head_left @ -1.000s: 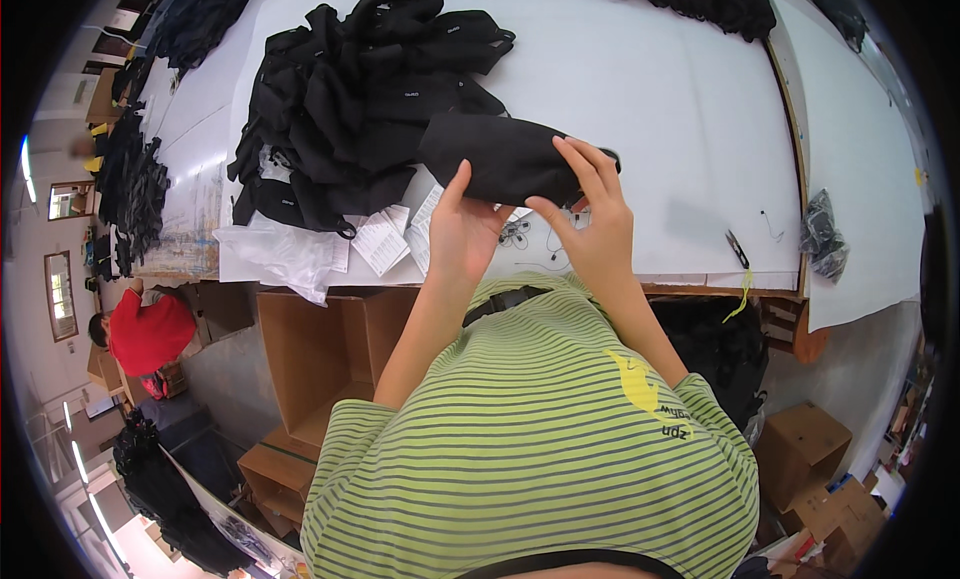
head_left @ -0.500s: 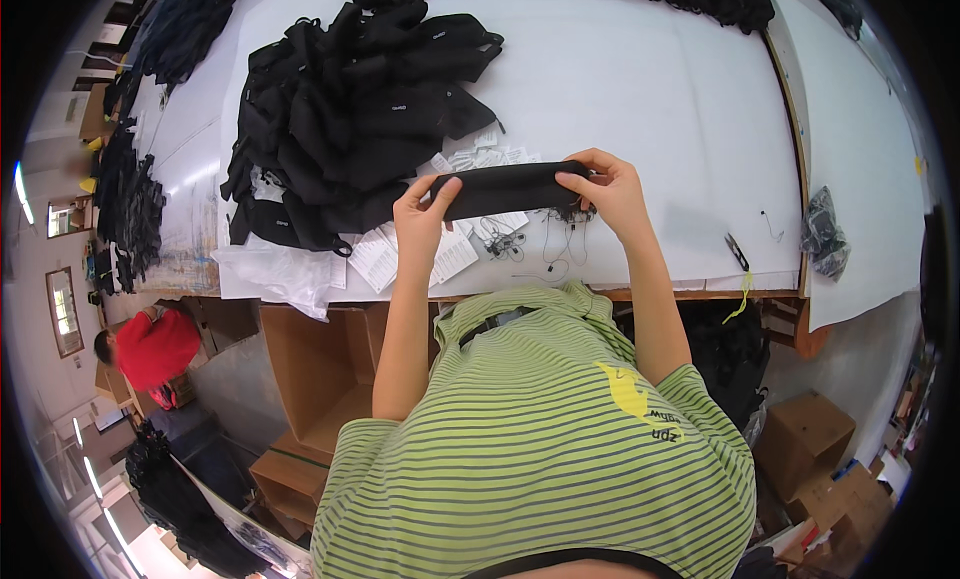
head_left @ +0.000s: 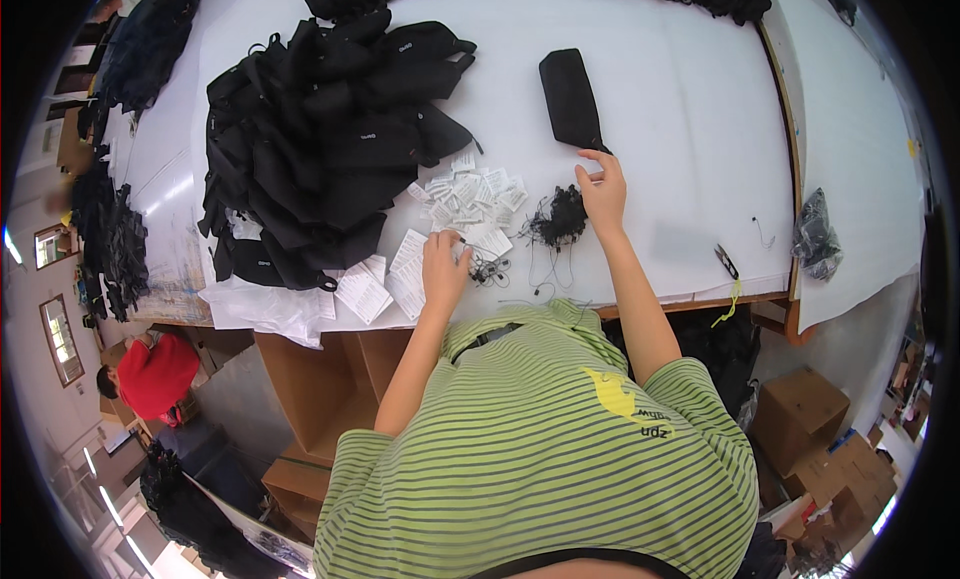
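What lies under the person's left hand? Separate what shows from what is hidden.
Beside the left hand, a printed white sheet shows on its left and thin black cords on its right. Whatever lies directly beneath the hand is covered and cannot be seen.

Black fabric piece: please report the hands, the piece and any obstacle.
Left hand at white slips, hold unclear. Right hand at near end of black fabric piece, contact unclear. Piece lies on white table. Obstacle, perhaps: tangled black cords between hands.
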`<state>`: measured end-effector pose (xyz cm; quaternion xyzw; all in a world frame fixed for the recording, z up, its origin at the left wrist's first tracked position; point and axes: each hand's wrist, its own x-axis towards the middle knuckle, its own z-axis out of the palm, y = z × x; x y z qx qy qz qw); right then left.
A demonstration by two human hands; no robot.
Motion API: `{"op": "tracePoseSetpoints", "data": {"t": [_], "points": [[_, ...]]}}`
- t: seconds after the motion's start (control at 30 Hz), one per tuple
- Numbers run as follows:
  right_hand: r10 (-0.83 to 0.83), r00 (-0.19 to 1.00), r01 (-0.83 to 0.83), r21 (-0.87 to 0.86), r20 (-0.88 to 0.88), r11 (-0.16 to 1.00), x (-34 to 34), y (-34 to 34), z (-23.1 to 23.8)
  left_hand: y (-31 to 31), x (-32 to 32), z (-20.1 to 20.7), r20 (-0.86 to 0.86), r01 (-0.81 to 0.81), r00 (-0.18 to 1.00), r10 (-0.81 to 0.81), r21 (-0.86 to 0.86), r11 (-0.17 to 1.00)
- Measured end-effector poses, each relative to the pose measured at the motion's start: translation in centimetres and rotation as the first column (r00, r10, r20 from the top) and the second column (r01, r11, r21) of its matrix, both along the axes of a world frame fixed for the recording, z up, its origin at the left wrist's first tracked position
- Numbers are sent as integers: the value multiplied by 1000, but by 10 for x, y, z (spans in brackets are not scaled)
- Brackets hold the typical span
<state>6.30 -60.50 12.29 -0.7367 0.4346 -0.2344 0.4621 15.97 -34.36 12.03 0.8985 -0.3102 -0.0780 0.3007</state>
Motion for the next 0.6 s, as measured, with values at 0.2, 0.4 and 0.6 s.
{"op": "tracePoseSetpoints", "data": {"t": [0.2, 0.4, 0.6], "points": [[13, 997, -14, 18, 77, 1000, -23, 20, 30, 4, 13, -4, -135, 17, 991, -7, 72, 997], [162, 966, -207, 229, 199, 951, -25, 57, 43, -5, 18, 7, -200, 103, 976, -83, 88, 991], [336, 916, -392, 317, 219, 864, -28, 91, 42, -2, 14, -4, -139, 101, 985, -103, -20, 995]]}}
